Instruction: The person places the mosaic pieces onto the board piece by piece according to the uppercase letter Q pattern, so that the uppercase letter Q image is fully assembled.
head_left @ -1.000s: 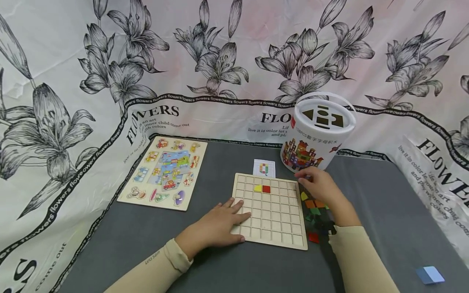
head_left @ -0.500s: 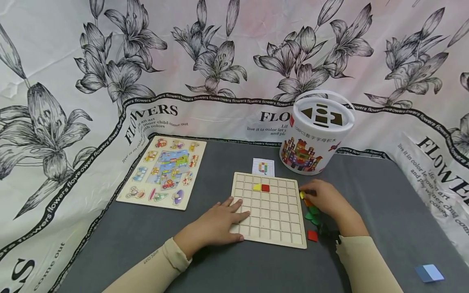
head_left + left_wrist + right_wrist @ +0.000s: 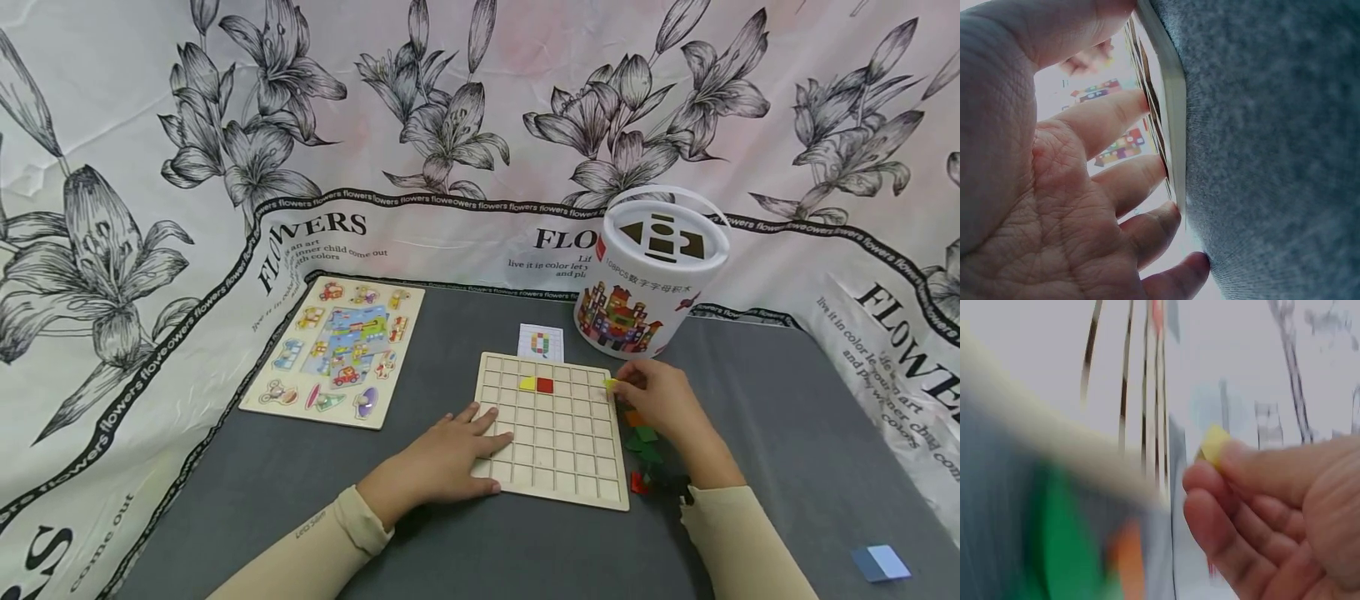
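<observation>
A wooden grid board [image 3: 555,450] lies on the dark table, with a yellow tile [image 3: 528,383] and a red tile [image 3: 545,385] side by side in its upper part. My left hand [image 3: 442,460] rests with spread fingers on the board's left edge; the left wrist view shows its fingertips at the rim. My right hand [image 3: 660,400] pinches a small yellow tile [image 3: 1214,444] between thumb and fingers, over the board's upper right corner. Below that hand lie loose orange tiles [image 3: 634,418], green tiles [image 3: 645,446] and a red tile [image 3: 638,482].
A pattern card [image 3: 540,343] touches the board's back edge. Behind it stands a white lidded bucket [image 3: 637,292] with a handle. A picture puzzle board [image 3: 330,354] lies at the left, and a blue block [image 3: 881,563] at the front right. Flower-printed cloth surrounds the table.
My right hand came down from beside the bucket to the loose tiles, picked up a yellow tile and moved it left to the board's corner. The left hand stays put.
</observation>
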A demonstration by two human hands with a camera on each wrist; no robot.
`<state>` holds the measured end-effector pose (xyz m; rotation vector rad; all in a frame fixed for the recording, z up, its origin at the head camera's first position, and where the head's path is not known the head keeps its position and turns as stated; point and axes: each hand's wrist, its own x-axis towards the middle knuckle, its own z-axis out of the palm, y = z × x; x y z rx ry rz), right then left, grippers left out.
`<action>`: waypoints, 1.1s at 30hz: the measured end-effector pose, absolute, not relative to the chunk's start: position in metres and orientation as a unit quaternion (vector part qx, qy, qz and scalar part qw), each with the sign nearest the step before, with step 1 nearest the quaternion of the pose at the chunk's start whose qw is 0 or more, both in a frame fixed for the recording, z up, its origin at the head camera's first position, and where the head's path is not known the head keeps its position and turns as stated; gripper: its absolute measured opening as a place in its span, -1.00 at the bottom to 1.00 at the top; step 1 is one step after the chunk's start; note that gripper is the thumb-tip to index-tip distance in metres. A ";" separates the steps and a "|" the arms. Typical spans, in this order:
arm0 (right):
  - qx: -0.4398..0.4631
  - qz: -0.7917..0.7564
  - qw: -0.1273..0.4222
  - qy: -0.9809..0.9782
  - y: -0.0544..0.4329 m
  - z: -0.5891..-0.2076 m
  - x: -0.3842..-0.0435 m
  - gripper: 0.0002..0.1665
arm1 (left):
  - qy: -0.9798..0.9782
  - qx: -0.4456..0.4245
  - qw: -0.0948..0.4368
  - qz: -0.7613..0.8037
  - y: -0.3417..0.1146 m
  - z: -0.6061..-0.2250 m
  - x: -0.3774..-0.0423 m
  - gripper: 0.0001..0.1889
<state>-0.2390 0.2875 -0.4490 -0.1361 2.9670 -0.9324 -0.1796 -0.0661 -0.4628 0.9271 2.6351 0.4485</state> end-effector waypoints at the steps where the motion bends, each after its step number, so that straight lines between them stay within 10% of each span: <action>1: -0.043 -0.312 0.008 0.949 0.280 -0.448 -0.239 -0.86 | 0.920 0.323 0.157 0.157 -0.066 -0.463 -0.180 -0.24; 33: 0.040 -0.314 0.030 0.948 0.213 -0.465 -0.248 -0.80 | 0.921 0.323 0.153 0.155 -0.065 -0.466 -0.181 -0.25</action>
